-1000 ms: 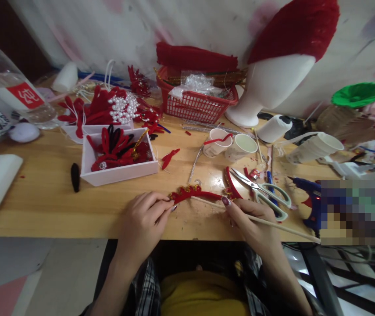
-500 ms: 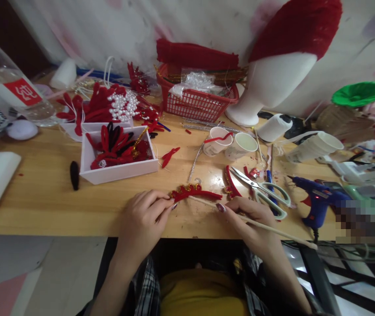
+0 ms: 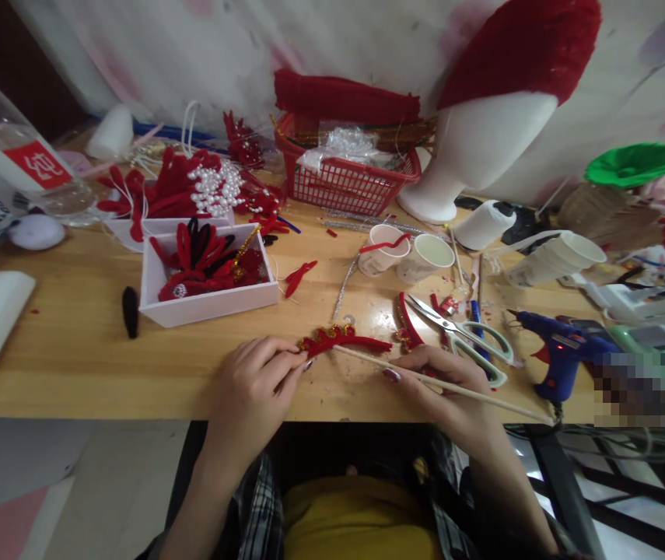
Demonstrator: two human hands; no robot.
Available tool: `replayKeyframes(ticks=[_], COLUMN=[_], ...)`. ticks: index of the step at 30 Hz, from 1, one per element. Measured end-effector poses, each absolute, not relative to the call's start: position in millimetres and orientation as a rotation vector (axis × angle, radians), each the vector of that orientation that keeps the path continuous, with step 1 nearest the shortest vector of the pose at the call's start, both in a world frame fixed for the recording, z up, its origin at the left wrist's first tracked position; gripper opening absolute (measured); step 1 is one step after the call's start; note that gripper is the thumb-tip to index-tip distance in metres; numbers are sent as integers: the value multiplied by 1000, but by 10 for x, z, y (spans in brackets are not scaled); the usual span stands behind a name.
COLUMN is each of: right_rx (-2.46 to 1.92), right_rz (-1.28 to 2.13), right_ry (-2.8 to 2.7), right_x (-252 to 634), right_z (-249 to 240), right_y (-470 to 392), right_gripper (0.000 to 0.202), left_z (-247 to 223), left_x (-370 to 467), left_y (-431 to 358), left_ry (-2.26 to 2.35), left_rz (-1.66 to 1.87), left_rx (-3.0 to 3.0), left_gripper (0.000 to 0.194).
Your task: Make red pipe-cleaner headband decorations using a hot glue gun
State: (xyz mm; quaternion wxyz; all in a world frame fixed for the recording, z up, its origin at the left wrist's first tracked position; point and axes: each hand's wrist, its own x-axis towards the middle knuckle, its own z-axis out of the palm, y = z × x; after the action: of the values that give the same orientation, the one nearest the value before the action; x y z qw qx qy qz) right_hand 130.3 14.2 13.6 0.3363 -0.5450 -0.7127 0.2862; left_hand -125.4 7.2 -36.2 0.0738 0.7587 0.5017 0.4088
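Between its fingertips my left hand (image 3: 263, 381) pinches one end of a curved red fuzzy strip (image 3: 361, 342), edged on top with gold loops. My right hand (image 3: 446, 385) is closed on a thin wooden stick (image 3: 472, 395), whose left tip meets the strip's lower edge near its middle. Just beyond the right hand lie a second red and gold strip (image 3: 411, 323) and scissors (image 3: 460, 334) with pale green-edged handles, blades apart. Farther right, a blue glue gun (image 3: 559, 350) with a small red light rests near the table's front edge.
A white box (image 3: 215, 303) of red and black fuzzy pieces stands left of centre. Behind are a red basket (image 3: 337, 183), paper cups (image 3: 425, 260) and a white foam head (image 3: 484, 148) with a red covering. A large clear bottle (image 3: 29, 163) is at far left.
The right hand and stick have shifted slightly, the stick's rear end tilting up a little. My left hand keeps its pinch on the strip. The whole view has moved very slightly.
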Motion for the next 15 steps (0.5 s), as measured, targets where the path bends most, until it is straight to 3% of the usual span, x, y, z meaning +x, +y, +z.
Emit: replayKeyframes(ticks=[9,15], right_rx=[-1296,-1191], right_rz=[820,989], right_ry=[-1784,-1805], right_x=[1322,1326], right_z=[78,146], right_y=[153,136], right_gripper=[7,10], left_z=[-359,-358], left_x=[-1248,-1247], left_y=[68,69], left_ry=[1522,1502], left_rz=[1225,1239], left_rx=[2285,2285], left_gripper=[9,8])
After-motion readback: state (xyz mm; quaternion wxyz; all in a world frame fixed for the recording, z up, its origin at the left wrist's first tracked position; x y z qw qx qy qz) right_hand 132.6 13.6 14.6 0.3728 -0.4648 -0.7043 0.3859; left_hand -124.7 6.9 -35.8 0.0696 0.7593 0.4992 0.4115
